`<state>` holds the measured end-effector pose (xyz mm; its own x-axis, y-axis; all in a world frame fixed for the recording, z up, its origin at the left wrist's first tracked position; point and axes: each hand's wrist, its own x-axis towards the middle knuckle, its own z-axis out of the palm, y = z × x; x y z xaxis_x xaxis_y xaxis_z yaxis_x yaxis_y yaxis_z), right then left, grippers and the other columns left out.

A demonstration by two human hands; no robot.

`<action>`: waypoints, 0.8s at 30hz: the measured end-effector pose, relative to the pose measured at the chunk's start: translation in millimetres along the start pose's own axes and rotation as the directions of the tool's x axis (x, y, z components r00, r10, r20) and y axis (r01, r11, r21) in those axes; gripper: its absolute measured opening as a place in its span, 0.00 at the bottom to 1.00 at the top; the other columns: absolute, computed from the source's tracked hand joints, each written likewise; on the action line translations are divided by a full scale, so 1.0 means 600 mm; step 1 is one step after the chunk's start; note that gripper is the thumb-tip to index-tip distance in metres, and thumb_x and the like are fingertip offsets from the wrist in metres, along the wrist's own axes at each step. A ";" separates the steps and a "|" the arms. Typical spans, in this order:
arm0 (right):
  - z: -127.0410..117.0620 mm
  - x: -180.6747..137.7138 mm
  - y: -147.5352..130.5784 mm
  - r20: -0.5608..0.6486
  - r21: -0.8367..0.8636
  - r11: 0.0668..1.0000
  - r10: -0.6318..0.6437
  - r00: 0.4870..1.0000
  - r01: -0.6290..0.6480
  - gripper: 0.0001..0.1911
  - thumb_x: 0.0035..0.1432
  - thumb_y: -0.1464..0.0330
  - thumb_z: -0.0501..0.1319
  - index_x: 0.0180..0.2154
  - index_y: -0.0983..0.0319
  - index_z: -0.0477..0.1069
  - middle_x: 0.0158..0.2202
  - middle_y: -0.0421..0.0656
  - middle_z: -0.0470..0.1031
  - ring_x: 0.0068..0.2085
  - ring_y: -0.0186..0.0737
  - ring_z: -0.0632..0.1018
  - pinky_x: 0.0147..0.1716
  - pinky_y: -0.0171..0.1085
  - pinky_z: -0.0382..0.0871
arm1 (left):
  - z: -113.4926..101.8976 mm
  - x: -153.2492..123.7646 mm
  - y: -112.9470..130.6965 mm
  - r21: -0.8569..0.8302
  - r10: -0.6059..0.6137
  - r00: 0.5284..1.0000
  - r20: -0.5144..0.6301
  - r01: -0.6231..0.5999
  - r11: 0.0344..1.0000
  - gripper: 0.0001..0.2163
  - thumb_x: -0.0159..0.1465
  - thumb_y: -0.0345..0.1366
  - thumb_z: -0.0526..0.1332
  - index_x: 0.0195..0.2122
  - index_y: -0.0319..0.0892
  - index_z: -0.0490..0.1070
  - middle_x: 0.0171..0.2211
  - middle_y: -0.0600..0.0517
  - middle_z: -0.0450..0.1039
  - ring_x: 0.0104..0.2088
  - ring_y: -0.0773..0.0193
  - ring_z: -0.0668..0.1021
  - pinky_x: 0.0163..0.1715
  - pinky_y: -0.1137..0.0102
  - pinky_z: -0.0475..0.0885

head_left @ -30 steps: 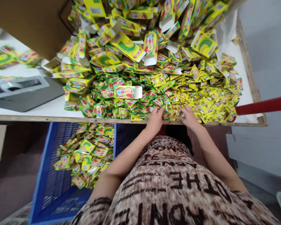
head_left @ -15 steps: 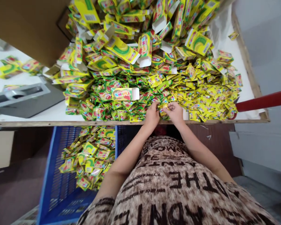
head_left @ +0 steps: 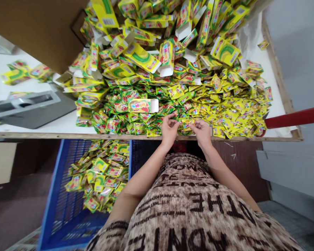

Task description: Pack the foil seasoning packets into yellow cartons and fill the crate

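Observation:
My left hand [head_left: 170, 130] and my right hand [head_left: 203, 133] face each other above the table's front edge, thumbs and fingertips drawn together. Between them is a small yellow packet [head_left: 186, 122], pinched at both ends; it blends with the pile behind, and I cannot tell whether it is a carton or a sachet. Green sachets [head_left: 138, 127] with red fruit print lie left of my hands, and yellow sachets [head_left: 232, 118] spread to the right. An open-ended printed carton [head_left: 142, 105] rests on the green sachets, its white flap pointing right.
Many yellow-green cartons [head_left: 143, 57] are heaped at the back. A blue crate [head_left: 52, 198] below the table holds filled cartons [head_left: 101, 174]. At the left stand a grey metal device [head_left: 42, 109] and a brown cardboard box [head_left: 39, 31]. A red bar [head_left: 295, 116] juts in from the right.
My hands have spread slightly apart, the right one moving rightward. The yellow packet now spans the gap between the fingertips. The whole view has shifted a little.

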<state>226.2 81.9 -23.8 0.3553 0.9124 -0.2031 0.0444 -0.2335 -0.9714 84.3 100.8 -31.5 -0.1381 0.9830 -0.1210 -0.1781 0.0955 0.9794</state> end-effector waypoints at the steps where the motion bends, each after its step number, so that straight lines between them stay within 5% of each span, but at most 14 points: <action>1: 0.003 -0.002 -0.005 0.007 0.052 0.998 0.040 0.999 -0.040 0.20 0.39 0.56 0.72 0.29 0.61 0.70 0.22 0.36 0.71 0.21 0.32 0.67 0.21 0.33 0.62 | 0.000 -0.002 0.001 -0.031 -0.007 1.000 0.001 0.007 0.999 0.18 0.54 0.29 0.66 0.47 0.41 0.67 0.27 0.56 0.72 0.29 0.70 0.75 0.35 0.74 0.69; 7: 0.025 -0.004 -0.015 0.055 0.082 0.989 0.121 0.991 -0.126 0.21 0.40 0.54 0.72 0.27 0.61 0.69 0.19 0.35 0.69 0.18 0.29 0.65 0.16 0.31 0.59 | 0.003 -0.009 0.013 -0.146 0.000 0.998 0.065 0.010 0.989 0.17 0.58 0.35 0.66 0.48 0.43 0.68 0.32 0.54 0.71 0.32 0.70 0.74 0.33 0.75 0.69; 12: 0.014 -0.012 -0.023 0.080 -0.013 1.000 -0.012 0.997 0.013 0.23 0.41 0.55 0.72 0.36 0.60 0.70 0.32 0.40 0.75 0.29 0.34 0.73 0.24 0.32 0.68 | 0.007 -0.025 0.016 -0.156 0.066 0.995 0.079 -0.053 0.986 0.22 0.54 0.35 0.70 0.49 0.44 0.67 0.33 0.54 0.70 0.34 0.69 0.75 0.38 0.73 0.71; 16: -0.008 -0.013 -0.038 0.225 -0.008 1.000 -0.019 0.974 0.021 0.17 0.48 0.54 0.69 0.32 0.60 0.72 0.28 0.38 0.73 0.26 0.34 0.71 0.22 0.34 0.69 | -0.018 -0.024 0.049 0.075 0.158 0.962 0.224 -0.178 0.981 0.14 0.60 0.38 0.66 0.47 0.43 0.71 0.37 0.49 0.76 0.39 0.63 0.78 0.43 0.67 0.74; 18: -0.019 -0.010 -0.041 0.186 -0.010 0.997 -0.070 0.980 0.073 0.16 0.49 0.55 0.70 0.29 0.60 0.71 0.25 0.37 0.72 0.24 0.33 0.70 0.21 0.34 0.69 | -0.054 -0.007 0.088 0.344 0.262 0.924 0.280 -0.351 0.871 0.13 0.62 0.37 0.63 0.48 0.44 0.72 0.44 0.46 0.76 0.48 0.57 0.77 0.53 0.60 0.70; 20: -0.027 -0.006 -0.040 0.141 -0.007 0.996 -0.090 0.986 0.092 0.15 0.48 0.56 0.70 0.29 0.60 0.72 0.25 0.37 0.72 0.24 0.34 0.70 0.22 0.35 0.72 | -0.100 0.025 0.131 0.610 0.318 0.889 0.329 -0.457 0.647 0.19 0.61 0.34 0.63 0.54 0.45 0.69 0.55 0.44 0.71 0.61 0.51 0.68 0.63 0.52 0.58; 24: -0.028 -0.001 -0.040 0.125 0.058 0.998 -0.011 0.992 0.004 0.17 0.43 0.58 0.73 0.31 0.60 0.72 0.29 0.40 0.76 0.27 0.38 0.75 0.26 0.40 0.76 | -0.177 0.105 0.180 0.862 0.169 0.902 0.397 -0.430 0.270 0.28 0.54 0.32 0.67 0.57 0.43 0.65 0.67 0.41 0.53 0.70 0.38 0.47 0.64 0.38 0.38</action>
<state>240.5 81.6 1.9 0.2356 0.9497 -0.2063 -0.0088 -0.2101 -0.9776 -47.1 156.2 49.4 0.2321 0.9651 0.1211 0.8509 -0.2618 0.4556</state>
